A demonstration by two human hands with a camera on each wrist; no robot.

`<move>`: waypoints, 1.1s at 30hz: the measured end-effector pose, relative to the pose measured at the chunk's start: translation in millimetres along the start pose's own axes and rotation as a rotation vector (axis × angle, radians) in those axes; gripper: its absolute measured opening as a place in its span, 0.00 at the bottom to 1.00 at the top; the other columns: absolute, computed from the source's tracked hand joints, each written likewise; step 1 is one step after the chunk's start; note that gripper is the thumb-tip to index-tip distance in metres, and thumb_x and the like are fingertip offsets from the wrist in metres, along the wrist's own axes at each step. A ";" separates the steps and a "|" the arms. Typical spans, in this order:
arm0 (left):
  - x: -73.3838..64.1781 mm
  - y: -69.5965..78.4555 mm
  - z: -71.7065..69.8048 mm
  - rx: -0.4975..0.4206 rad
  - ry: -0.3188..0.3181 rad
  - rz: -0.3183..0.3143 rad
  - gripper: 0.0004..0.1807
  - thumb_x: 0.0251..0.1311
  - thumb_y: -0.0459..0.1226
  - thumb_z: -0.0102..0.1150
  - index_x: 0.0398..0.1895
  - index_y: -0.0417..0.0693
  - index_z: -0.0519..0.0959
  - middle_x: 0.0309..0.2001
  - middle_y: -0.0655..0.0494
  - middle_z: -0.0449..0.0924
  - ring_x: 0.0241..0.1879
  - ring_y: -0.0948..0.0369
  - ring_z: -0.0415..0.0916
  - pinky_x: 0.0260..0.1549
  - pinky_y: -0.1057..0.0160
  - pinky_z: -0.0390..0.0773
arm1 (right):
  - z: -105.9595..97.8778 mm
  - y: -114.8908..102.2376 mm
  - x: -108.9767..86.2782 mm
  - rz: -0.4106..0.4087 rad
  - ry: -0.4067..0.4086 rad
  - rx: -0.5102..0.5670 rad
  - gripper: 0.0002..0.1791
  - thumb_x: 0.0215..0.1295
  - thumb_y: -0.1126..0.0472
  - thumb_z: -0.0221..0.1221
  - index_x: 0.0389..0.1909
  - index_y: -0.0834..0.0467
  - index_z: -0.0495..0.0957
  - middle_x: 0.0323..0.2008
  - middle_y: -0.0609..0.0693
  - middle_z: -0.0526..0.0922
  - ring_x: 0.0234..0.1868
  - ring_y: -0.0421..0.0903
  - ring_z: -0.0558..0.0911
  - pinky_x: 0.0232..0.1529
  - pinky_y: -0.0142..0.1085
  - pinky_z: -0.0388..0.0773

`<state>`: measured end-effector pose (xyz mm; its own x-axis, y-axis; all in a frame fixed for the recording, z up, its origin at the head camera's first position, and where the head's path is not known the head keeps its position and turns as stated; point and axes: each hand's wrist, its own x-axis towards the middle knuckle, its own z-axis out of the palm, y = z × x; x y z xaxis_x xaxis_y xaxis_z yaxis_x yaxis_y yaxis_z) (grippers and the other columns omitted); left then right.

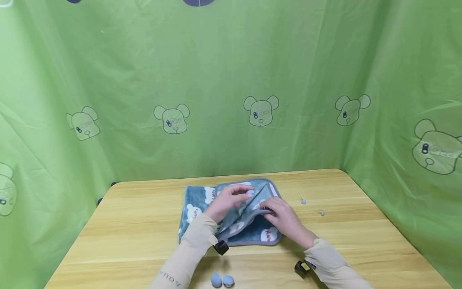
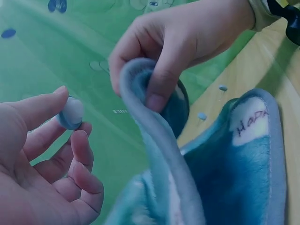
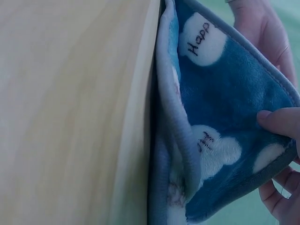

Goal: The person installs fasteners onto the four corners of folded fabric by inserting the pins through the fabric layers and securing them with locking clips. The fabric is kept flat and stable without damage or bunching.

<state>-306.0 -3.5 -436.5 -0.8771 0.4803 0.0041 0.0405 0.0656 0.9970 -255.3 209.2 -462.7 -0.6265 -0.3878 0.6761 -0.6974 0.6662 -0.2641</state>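
Observation:
My left hand (image 1: 228,199) pinches a small round blue cap (image 2: 71,113) with a white face between thumb and fingertips, above a blue plush blanket (image 1: 196,196) with grey edging and white printed patches. My right hand (image 1: 285,218) grips the blanket's edge, thumb on one side and fingers behind, and holds that layer raised. Under the lifted layer, the inside of the fold shows in the right wrist view, with the thumb (image 3: 280,122) on the cloth. The lower layer lies on the table.
Two blue round caps (image 1: 216,279) sit at the wooden table's (image 1: 137,224) front edge. To the blanket's right lie two small pins, one blue-headed (image 1: 303,201) and one paler (image 1: 322,213). Green curtains (image 1: 216,140) with bear outlines stand behind and at both sides.

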 end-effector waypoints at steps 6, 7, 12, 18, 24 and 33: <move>7.1 -12.5 6.8 -0.099 -0.004 -0.055 0.20 0.60 0.38 0.63 0.55 0.43 0.77 0.38 0.61 0.82 0.37 0.61 0.75 0.32 0.65 0.71 | 0.8 0.8 -0.8 -0.019 -0.013 0.007 0.14 0.47 0.71 0.70 0.34 0.54 0.82 0.33 0.43 0.84 0.38 0.40 0.80 0.41 0.37 0.80; 7.9 -14.0 8.0 -0.105 -0.006 -0.054 0.19 0.60 0.37 0.64 0.54 0.43 0.77 0.36 0.64 0.81 0.36 0.61 0.75 0.32 0.65 0.71 | 0.8 0.9 -0.9 -0.019 -0.016 0.008 0.14 0.47 0.71 0.70 0.34 0.54 0.82 0.33 0.42 0.84 0.38 0.40 0.79 0.41 0.37 0.80; 10.2 -16.3 12.5 -0.088 -0.016 -0.053 0.20 0.61 0.38 0.63 0.55 0.42 0.77 0.35 0.65 0.81 0.34 0.62 0.74 0.31 0.66 0.71 | 0.1 0.3 -0.5 -0.014 -0.027 -0.004 0.13 0.47 0.70 0.70 0.35 0.55 0.83 0.33 0.43 0.84 0.38 0.40 0.79 0.41 0.37 0.80; 10.7 -18.2 14.1 -0.076 -0.018 -0.059 0.20 0.62 0.39 0.63 0.56 0.43 0.76 0.37 0.64 0.81 0.36 0.62 0.74 0.32 0.65 0.71 | 0.2 0.4 -0.6 -0.013 -0.036 -0.007 0.13 0.47 0.70 0.71 0.35 0.56 0.83 0.34 0.43 0.85 0.39 0.40 0.80 0.42 0.38 0.80; 10.4 -20.7 13.6 -0.080 -0.021 -0.057 0.22 0.61 0.38 0.63 0.58 0.41 0.76 0.39 0.63 0.81 0.37 0.61 0.75 0.31 0.66 0.70 | 0.4 0.5 -0.9 -0.015 -0.033 -0.013 0.14 0.46 0.70 0.71 0.35 0.55 0.83 0.34 0.43 0.85 0.39 0.40 0.80 0.42 0.38 0.80; 8.9 -21.4 14.6 -0.087 -0.027 -0.057 0.22 0.61 0.37 0.63 0.59 0.41 0.75 0.42 0.61 0.82 0.38 0.62 0.76 0.31 0.67 0.70 | 0.8 0.6 -0.5 -0.027 -0.022 -0.011 0.14 0.46 0.69 0.71 0.34 0.55 0.83 0.34 0.43 0.85 0.38 0.40 0.79 0.42 0.38 0.79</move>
<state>-307.7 12.1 -459.0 -0.8633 0.5018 -0.0535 -0.0518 0.0173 0.9985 -255.7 209.2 -463.8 -0.6152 -0.4192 0.6677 -0.7101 0.6625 -0.2383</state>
